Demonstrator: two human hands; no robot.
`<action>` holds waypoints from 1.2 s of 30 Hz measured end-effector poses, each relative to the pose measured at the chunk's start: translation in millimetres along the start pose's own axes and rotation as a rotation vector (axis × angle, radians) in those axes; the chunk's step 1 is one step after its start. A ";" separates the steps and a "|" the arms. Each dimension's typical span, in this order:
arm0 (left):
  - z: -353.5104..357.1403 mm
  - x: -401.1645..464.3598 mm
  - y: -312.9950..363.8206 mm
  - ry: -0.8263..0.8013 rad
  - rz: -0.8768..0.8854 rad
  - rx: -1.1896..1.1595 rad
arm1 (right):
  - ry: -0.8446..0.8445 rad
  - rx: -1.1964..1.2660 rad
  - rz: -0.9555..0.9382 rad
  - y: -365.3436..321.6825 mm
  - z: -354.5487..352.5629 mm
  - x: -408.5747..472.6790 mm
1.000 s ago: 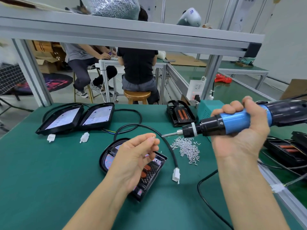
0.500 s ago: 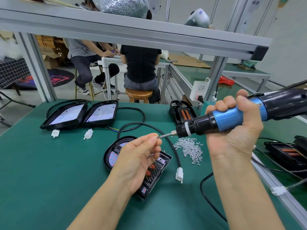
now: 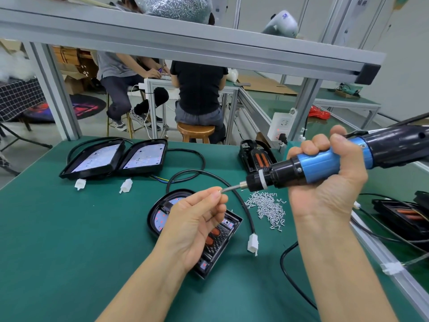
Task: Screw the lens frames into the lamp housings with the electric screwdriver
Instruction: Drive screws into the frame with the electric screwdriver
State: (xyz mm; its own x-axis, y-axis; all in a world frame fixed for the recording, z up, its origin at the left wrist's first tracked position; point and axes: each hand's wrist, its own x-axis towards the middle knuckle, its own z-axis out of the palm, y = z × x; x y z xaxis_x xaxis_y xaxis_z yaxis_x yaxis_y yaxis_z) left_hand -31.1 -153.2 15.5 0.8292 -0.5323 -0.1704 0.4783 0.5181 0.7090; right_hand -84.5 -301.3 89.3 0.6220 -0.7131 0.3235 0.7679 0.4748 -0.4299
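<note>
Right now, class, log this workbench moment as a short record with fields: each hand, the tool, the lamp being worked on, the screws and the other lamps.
left hand: pinches a screw at the bit tip
right hand: grips the electric screwdriver, held near level, bit pointing left
lamp housing: flat on the green table, partly under the left hand
screw pile: loose, right of that housing
two other lamps: side by side at the far left
white connector: on the cable end
</note>
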 end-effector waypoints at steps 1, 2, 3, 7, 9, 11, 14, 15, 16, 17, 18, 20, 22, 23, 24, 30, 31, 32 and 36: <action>-0.2 0.2 0.0 0.004 0.000 -0.008 | 0.004 0.002 0.001 0.5 -0.5 0.0; -0.3 0.2 -0.2 0.007 -0.001 -0.014 | 0.006 0.005 0.000 0.7 -0.7 0.0; 0.0 0.3 -0.3 0.008 0.000 -0.017 | 0.007 0.009 -0.001 0.9 -0.8 0.0; 0.3 1.2 -1.6 0.015 0.019 -0.005 | -0.003 0.009 -0.006 2.0 -1.6 -0.7; -2.3 1.8 -2.4 0.027 0.070 0.075 | -0.025 -0.006 -0.010 3.1 -2.1 -2.5; -5.0 2.5 -2.8 0.035 0.131 0.169 | -0.045 -0.019 -0.022 4.3 -1.8 -4.1; -7.2 2.2 -2.7 0.011 0.136 0.181 | -0.053 -0.017 -0.045 5.9 -1.1 -4.6; -7.6 2.0 -2.7 0.001 0.125 0.177 | -0.057 -0.022 -0.055 6.2 -1.4 -4.8; -8.1 2.3 -3.1 -0.006 0.116 0.182 | -0.063 -0.035 -0.066 6.7 -1.5 -4.7; -8.4 2.2 -3.5 -0.009 0.108 0.190 | -0.069 -0.054 -0.074 7.1 -1.7 -5.3; -8.0 2.3 -3.9 -0.007 0.100 0.190 | -0.071 -0.073 -0.082 7.8 -1.5 -5.4; -6.0 3.2 -6.0 -0.003 0.066 0.118 | -0.054 -0.084 -0.100 9.3 -0.2 -5.1; -2.6 4.2 -6.7 -0.010 0.024 -0.011 | -0.024 -0.051 -0.107 11.0 0.9 -3.4; -1.9 4.9 -6.5 -0.009 0.024 -0.034 | -0.017 -0.036 -0.104 11.7 1.0 -2.5; -2.3 6.0 -6.0 -0.003 0.042 -0.018 | -0.017 -0.031 -0.098 12.4 1.2 -1.9; -10.9 9.8 -3.5 0.025 0.170 0.238 | -0.018 -0.077 -0.090 16.4 -1.0 -2.2; -11.1 10.2 -4.2 0.024 0.170 0.237 | -0.017 -0.070 -0.091 16.8 -2.2 -2.2; -11.5 10.5 -4.9 0.023 0.172 0.234 | -0.018 -0.063 -0.090 17.4 -3.3 -2.1; -15.5 10.2 -3.6 0.021 0.188 0.319 | 0.004 -0.051 -0.080 18.6 -6.6 -1.9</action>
State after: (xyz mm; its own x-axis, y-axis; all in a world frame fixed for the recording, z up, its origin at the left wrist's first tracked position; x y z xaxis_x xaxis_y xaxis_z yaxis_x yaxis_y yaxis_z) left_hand -19.9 -150.1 0.5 0.9014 -0.4321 -0.0282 0.2055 0.3694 0.9063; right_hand -72.5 -294.5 75.2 0.5586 -0.7496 0.3551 0.8060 0.3896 -0.4457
